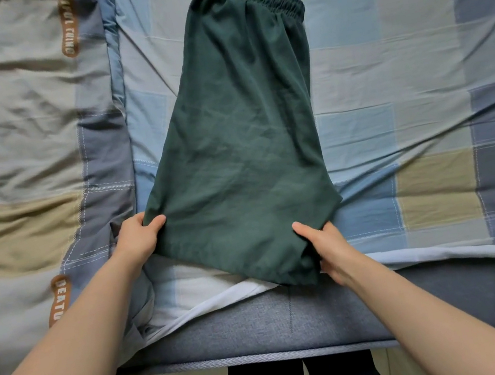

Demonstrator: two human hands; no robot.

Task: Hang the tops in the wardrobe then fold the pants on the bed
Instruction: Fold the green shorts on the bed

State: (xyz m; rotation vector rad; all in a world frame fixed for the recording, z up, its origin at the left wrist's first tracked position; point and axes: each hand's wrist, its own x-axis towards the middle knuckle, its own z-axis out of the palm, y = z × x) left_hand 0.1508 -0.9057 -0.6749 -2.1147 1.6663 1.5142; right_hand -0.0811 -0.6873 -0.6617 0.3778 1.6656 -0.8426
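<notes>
One pair of dark green pants [241, 142] lies on the bed [399, 61]. The pants are already folded in half the long way, one leg on top of the other. The stretchy waist is at the far end. The leg ends are at the near end, close to the edge of the bed.

The left hand [138, 239] pinches the near left corner of the leg ends. The thumb is on top and the fingers are curled under the cloth. The right hand [326, 247] grips the near right corner the same way, with the thumb on top.

I think the step now is to fold the leg ends up to the waist. To do it well, both hands should lift together and stay level, so the cloth does not twist. The two corners should land right at the waist band, with the sides lined up. Then a flat hand can smooth out the wrinkles in the middle. The pants lie a bit slanted, so it may help to make them straight first.

Now the count. There is one pair of pants. There are two hands. There is one bed with a checked sheet, and one checked blanket [17, 145] lies to the left. I see no tops and no wardrobe here.
</notes>
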